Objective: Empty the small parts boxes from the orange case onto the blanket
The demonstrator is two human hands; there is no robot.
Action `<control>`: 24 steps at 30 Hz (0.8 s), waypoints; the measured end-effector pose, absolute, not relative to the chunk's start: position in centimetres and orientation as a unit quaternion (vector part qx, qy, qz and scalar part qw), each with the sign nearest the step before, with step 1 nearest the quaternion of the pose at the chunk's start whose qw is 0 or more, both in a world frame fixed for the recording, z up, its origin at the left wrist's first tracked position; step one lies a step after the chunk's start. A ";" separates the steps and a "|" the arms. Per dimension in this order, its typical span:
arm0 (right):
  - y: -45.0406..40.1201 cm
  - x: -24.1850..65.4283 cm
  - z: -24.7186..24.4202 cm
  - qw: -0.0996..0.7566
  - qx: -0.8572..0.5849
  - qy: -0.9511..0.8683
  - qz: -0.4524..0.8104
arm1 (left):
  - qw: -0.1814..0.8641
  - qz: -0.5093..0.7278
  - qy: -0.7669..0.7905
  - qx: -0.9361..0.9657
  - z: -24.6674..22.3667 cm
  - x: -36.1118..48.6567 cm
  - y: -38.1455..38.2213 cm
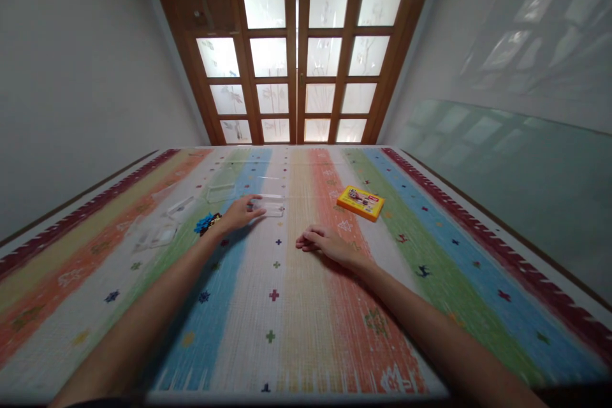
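— Where are the hands?

— The left hand (238, 212) is stretched forward, arm nearly straight, fingertips resting on a clear plastic tray (270, 206); the fingers are loose, not clamped round it. The right hand (325, 244) lies palm down on the striped mat (296, 306), fingers curled together, holding nothing.

— And around them?

— Small blue pieces (204, 224) sit by the left wrist, more clear trays (165, 229) lie further left, and a yellow box (361, 202) lies beyond the right hand.

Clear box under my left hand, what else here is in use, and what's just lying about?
In use: left hand on the clear box; blue pieces by the wrist.
Lying about: other clear boxes, yellow box; right hand resting on the striped mat.
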State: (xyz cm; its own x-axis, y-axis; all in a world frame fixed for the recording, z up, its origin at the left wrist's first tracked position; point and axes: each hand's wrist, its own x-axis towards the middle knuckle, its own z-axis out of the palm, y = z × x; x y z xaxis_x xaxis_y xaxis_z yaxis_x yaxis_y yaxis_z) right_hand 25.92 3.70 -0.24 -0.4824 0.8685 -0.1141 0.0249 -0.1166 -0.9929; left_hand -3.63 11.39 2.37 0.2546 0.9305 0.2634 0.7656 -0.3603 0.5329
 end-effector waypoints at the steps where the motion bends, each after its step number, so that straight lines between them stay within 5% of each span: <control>1: 3.7 25.9 -0.3 0.331 -0.385 -0.579 0.638 | 0.128 0.268 0.547 0.783 2.4 -3.6 11.5; 6: 3.7 25.9 -0.5 0.335 -0.385 -0.573 0.641 | 0.031 0.242 0.533 0.811 1.9 -1.8 10.5; 24: 3.2 26.0 -0.2 0.330 -0.392 -0.603 0.611 | -0.023 0.141 0.608 0.781 1.9 -2.4 14.6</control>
State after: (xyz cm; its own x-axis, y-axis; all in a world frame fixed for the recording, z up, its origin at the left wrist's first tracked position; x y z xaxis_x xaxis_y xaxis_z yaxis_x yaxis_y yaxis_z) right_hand 25.99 3.25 -0.15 -0.4742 0.8767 -0.0804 0.0694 -0.0538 -0.9961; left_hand -2.43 14.63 1.88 0.2203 0.9435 0.2475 0.9563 -0.2590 0.1359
